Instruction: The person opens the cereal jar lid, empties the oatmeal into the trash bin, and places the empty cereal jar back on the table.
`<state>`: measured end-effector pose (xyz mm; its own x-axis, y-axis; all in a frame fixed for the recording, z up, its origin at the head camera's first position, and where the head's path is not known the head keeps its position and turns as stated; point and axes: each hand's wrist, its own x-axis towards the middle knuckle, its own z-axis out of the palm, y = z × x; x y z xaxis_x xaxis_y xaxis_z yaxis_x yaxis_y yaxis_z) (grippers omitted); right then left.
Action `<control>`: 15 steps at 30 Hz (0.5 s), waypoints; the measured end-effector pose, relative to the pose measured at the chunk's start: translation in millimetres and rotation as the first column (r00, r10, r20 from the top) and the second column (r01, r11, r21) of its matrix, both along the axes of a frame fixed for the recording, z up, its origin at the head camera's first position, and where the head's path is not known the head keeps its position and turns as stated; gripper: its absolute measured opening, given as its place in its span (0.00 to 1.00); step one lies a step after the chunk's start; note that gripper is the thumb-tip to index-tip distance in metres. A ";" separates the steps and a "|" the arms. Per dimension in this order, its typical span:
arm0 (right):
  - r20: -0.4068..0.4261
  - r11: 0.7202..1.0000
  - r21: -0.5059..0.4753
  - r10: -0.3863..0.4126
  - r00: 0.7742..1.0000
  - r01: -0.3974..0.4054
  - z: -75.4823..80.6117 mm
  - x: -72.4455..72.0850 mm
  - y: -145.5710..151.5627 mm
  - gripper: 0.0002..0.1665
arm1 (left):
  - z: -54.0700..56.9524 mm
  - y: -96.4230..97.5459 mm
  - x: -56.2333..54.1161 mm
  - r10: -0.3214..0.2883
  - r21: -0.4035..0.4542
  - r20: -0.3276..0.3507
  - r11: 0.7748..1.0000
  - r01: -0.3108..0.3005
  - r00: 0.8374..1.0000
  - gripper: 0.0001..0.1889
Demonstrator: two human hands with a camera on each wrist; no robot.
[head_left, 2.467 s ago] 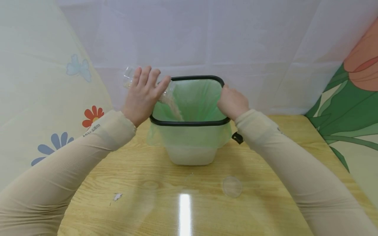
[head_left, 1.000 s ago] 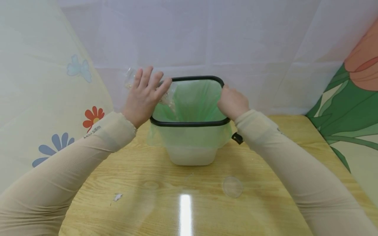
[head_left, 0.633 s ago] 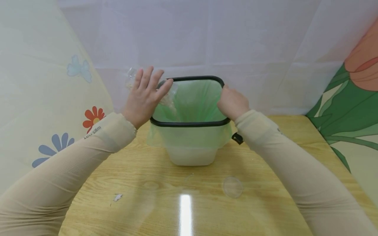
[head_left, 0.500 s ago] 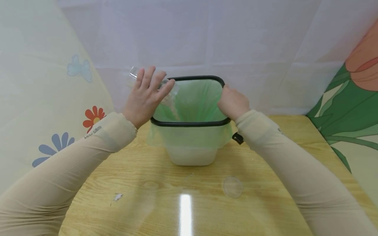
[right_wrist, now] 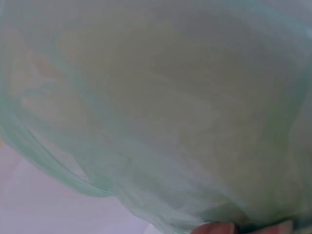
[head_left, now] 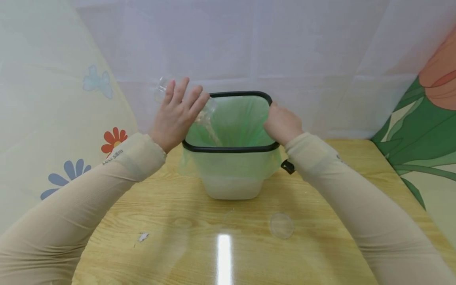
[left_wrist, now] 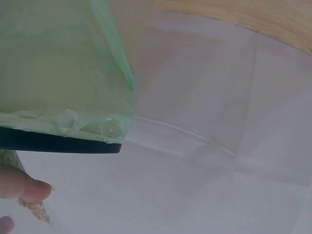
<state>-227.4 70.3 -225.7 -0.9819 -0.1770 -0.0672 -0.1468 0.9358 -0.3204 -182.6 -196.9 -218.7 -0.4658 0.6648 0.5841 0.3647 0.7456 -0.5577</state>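
Note:
My left hand (head_left: 176, 114) grips a clear plastic jar (head_left: 162, 88), tilted with its mouth down over the bin's left side. Light brown bits (head_left: 213, 134) stream from it onto a green bag (head_left: 236, 118) that lines the white bin (head_left: 233, 189). In the left wrist view, some bits (left_wrist: 36, 210) show in the jar beside a fingertip (left_wrist: 36, 190). My right hand (head_left: 283, 123) holds the right side of the black rim (head_left: 231, 149), its fingers curled over it. Fingertips (right_wrist: 214, 228) show at the bottom of the right wrist view, below the bag (right_wrist: 146, 97).
The bin stands on a wooden table (head_left: 178, 253). In front of it lie a clear round disc (head_left: 282, 225) and a small white scrap (head_left: 143, 237). A white cloth (head_left: 303, 47) hangs behind, with flower-printed sheets at both sides.
Fewer bits show in the jar, and the stream has thinned. My left hand has shifted slightly right and up with the jar. The right hand keeps its hold on the rim.

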 end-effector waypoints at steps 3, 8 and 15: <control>0.003 1.000 -0.007 -0.002 1.000 0.002 0.4 0.2 0.1 0.36 | 2.5 0.8 0.1 -0.008 -0.016 -0.006 1.000 0.008 1.000 0.27; -0.001 1.000 -0.011 0.003 1.000 -0.003 1.2 0.3 0.0 0.36 | 5.0 1.2 2.1 0.025 -0.088 0.036 0.996 -0.021 0.999 0.29; -0.009 1.000 -0.005 -0.002 1.000 0.002 0.7 0.9 0.9 0.36 | 6.2 2.4 1.1 0.011 -0.135 0.106 0.991 0.003 0.994 0.31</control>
<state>-226.5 71.2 -225.0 -0.9829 -0.1751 -0.0574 -0.1476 0.9345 -0.3240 -181.5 -194.5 -212.5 -0.5234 0.7318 0.4365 0.4242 0.6681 -0.6113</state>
